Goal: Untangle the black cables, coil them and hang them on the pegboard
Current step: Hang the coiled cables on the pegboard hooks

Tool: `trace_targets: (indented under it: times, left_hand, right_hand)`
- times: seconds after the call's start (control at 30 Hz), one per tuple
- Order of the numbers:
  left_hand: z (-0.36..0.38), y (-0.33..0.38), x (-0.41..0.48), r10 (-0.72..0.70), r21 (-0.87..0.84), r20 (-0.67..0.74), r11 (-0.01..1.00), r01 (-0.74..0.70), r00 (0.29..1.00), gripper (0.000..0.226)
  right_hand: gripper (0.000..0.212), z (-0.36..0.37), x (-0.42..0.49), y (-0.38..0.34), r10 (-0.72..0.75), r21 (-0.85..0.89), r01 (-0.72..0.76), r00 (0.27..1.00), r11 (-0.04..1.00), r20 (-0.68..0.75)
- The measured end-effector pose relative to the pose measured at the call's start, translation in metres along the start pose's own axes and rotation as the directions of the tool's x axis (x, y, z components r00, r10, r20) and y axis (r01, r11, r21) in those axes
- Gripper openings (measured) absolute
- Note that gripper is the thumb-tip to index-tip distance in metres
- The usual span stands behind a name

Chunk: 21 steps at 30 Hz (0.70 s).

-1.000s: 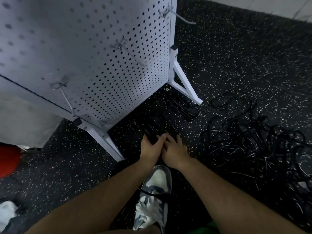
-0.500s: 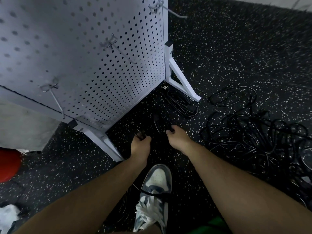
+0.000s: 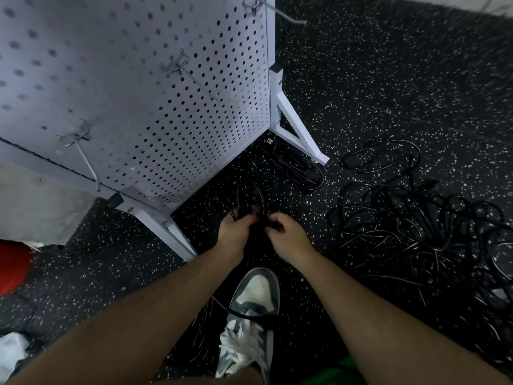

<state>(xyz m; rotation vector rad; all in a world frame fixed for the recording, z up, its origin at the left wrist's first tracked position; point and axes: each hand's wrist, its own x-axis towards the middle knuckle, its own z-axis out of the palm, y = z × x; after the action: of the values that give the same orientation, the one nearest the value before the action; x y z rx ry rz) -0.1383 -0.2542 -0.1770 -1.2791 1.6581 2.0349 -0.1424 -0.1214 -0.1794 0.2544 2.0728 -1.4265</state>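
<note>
coiling one black cable low over the floor, in front of the pegboard

the left hand (image 3: 234, 236) grips a small bunch of loops of the black cable (image 3: 249, 200), and the right hand (image 3: 288, 240), fingers curled, seems to pinch a strand of it just beside. the tangled pile (image 3: 416, 226) lies on the floor (image 3: 388, 79) to the right, well apart, and a bundled cable (image 3: 299, 168) rests by the foot of the pegboard (image 3: 138, 93). each hook (image 3: 180, 66) in view is bare. this looks like the coiling step. next, the loose end wants winding in, then the loops lifted onto a hook without springing open.
</note>
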Motion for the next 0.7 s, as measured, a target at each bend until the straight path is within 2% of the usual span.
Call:
trace_targets:
  times: [0.07,0.17,0.23,0.33,0.4,0.47,0.57,0.7]
  left_hand:
    - [0.000,0.004,-0.003,0.000,0.017,0.068,1.000,-0.001,0.998,0.017]
    - [0.006,0.010,-0.012,-0.019,0.034,0.171,0.999,0.013,0.985,0.022]
    - [0.012,0.015,-0.017,-0.030,0.060,0.199,0.998,0.018,0.979,0.029]
    - [0.018,0.022,-0.020,-0.029,0.090,0.242,0.996,0.007,0.970,0.036]
    - [0.021,0.026,-0.023,-0.003,0.123,0.264,0.992,-0.031,0.965,0.036]
    - [0.026,0.028,-0.025,0.043,0.142,0.286,0.986,-0.086,0.957,0.029]
    - [0.031,0.030,-0.030,0.082,0.122,0.306,0.985,-0.125,0.948,0.027]
    - [0.029,0.035,-0.031,0.124,0.139,0.303,0.975,-0.173,0.945,0.024]
  right_hand:
    - [0.019,-0.005,-0.007,-0.007,0.027,0.132,-0.020,0.998,0.991,-0.049]
    - [0.041,-0.017,-0.012,-0.019,0.049,0.314,-0.018,0.995,0.949,-0.091]
    - [0.048,-0.026,-0.013,-0.024,0.040,0.296,-0.013,0.996,0.955,-0.084]
    - [0.021,-0.037,-0.009,-0.026,0.034,0.161,-0.032,0.999,0.986,-0.012]
    - [0.013,-0.040,-0.007,-0.027,0.037,0.075,-0.037,0.999,0.996,0.002]
    - [0.019,-0.039,-0.004,-0.028,0.052,0.099,-0.052,0.999,0.994,0.002]
    - [0.021,-0.040,-0.001,-0.030,0.087,0.280,-0.081,0.996,0.957,-0.010]
    - [0.013,-0.051,-0.007,-0.033,0.060,0.197,-0.029,0.987,0.980,-0.152]
